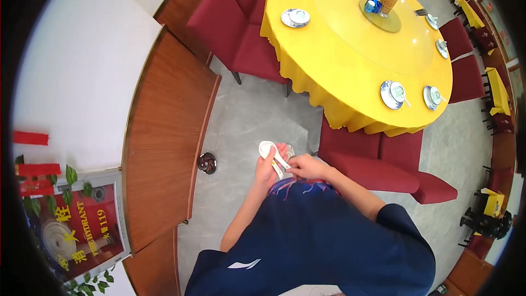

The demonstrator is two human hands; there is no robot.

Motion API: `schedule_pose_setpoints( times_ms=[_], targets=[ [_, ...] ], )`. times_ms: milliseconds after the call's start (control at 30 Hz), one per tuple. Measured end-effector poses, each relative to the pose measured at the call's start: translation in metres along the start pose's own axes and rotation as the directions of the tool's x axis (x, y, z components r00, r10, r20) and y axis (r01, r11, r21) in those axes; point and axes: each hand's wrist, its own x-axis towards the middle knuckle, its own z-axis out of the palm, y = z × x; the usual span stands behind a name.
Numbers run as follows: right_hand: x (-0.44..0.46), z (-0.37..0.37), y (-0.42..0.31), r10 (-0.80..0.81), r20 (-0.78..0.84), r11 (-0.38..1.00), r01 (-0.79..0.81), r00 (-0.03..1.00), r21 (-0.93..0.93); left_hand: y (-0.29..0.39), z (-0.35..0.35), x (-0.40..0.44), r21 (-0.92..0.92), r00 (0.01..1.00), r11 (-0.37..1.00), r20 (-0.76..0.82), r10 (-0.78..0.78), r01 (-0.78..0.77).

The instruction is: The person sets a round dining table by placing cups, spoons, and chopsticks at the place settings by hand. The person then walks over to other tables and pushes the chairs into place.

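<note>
Holding white spoons out just short of the round table, that's the left hand, thumb folded over them, fingers behind, a snug grip! And here's the right hand, fingertips pinching the end of a handle, knuckles turned up. Two handles show, fanned slightly apart; the bowls overlap, so I can't call the exact count. Something clear peeks out beside the hands, too hidden to name. Over on the table, a yellow cloth hangs in folds, place settings run round the rim, and a holder stands near the middle beside a blue item. Red chairs ring the table, and across the floor from it, wooden panelling curves below a white wall.
</note>
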Motion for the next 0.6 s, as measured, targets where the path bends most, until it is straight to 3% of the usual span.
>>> schedule_pose_setpoints(
  times_ms=[100, 233, 300, 333, 400, 467, 500, 567, 600],
  targets=[
    [0.04, -0.027, -0.02, -0.129, 0.013, 0.986, 0.129, 0.992, -0.107, 0.043, 0.003, 0.032, 0.054, 0.995, 0.999, -0.104, 0.004, 0.002],
    [0.093, -0.05, -0.027, -0.125, -0.033, 0.991, 0.127, 0.992, 0.044, 0.083, -0.01, 0.057, 0.128, 0.978, 0.99, -0.192, 0.084, -0.06],
    [0.114, -0.059, -0.03, -0.105, -0.057, 0.991, 0.109, 0.993, 0.081, 0.103, -0.006, 0.062, 0.237, 0.951, 0.971, -0.292, 0.106, -0.035],
    [0.124, -0.066, -0.031, -0.129, -0.085, 0.987, 0.136, 0.988, 0.089, 0.105, -0.009, 0.068, 0.376, 0.921, 0.925, -0.338, 0.195, -0.058],
    [0.148, -0.077, -0.026, -0.148, -0.117, 0.981, 0.161, 0.982, 0.107, 0.12, -0.016, 0.083, 0.419, 0.933, 0.906, -0.3, 0.198, -0.057],
    [0.171, -0.079, -0.011, -0.076, -0.253, 0.959, 0.141, 0.964, 0.248, 0.13, -0.023, 0.093, 0.454, 0.936, 0.889, -0.287, 0.204, -0.055],
    [0.179, -0.081, -0.011, -0.061, -0.252, 0.953, 0.131, 0.966, 0.272, 0.137, -0.031, 0.093, 0.462, 0.935, 0.886, -0.3, 0.188, -0.03],
    [0.201, -0.105, -0.018, 0.075, -0.437, 0.924, 0.103, 0.896, 0.368, 0.158, -0.04, 0.107, 0.466, 0.974, 0.885, -0.198, 0.109, -0.004],
    [0.212, -0.113, -0.015, 0.083, -0.448, 0.922, 0.101, 0.89, 0.373, 0.167, -0.043, 0.111, 0.511, 0.979, 0.859, -0.192, 0.071, 0.038]
  ],
)
